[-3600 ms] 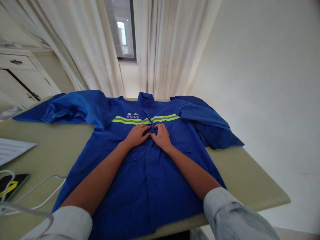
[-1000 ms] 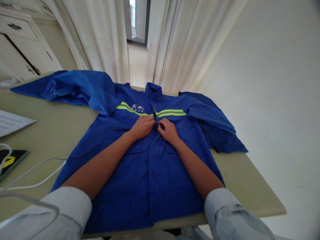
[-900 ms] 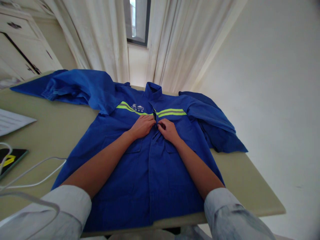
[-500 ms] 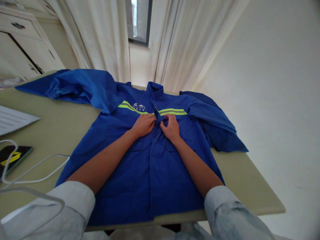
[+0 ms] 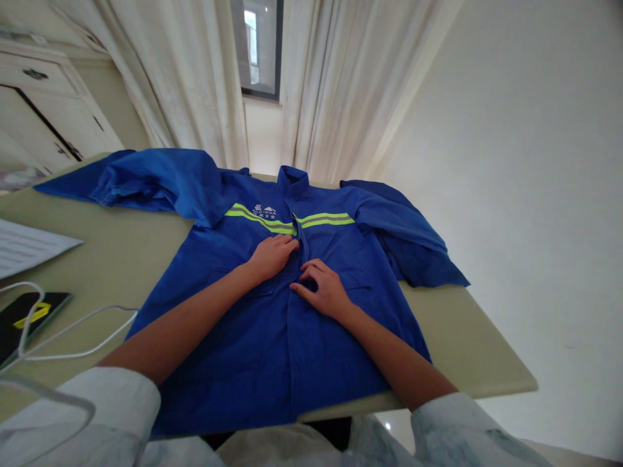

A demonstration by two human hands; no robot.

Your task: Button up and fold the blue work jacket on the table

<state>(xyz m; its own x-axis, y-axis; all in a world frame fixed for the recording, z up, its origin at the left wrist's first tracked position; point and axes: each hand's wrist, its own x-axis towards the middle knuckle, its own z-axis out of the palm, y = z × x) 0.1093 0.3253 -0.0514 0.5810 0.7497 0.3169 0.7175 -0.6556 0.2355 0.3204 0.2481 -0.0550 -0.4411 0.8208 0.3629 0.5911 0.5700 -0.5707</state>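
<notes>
A blue work jacket (image 5: 253, 324) with yellow reflective stripes lies face up on a pale green table (image 5: 121, 253), collar away from me, sleeves spread to both sides. My left hand (image 5: 270, 254) rests on the chest just below the stripes, its curled fingers on the edge of the front placket. My right hand (image 5: 323, 288) lies a little lower, on the right side of the placket, fingers bent and pressing the cloth. Neither hand lifts the jacket off the table.
A sheet of paper (image 5: 24, 246), a dark phone (image 5: 29, 318) and a white cable (image 5: 82, 337) lie on the table's left part. White curtains (image 5: 195, 84) and a window (image 5: 256, 48) stand behind. A white cabinet (image 5: 39, 110) is at far left. The table's right edge drops to the floor.
Both hands were pinched together on the placket just under the stripes. My right hand has since slid down the front toward me; my left hand stays near the same spot.
</notes>
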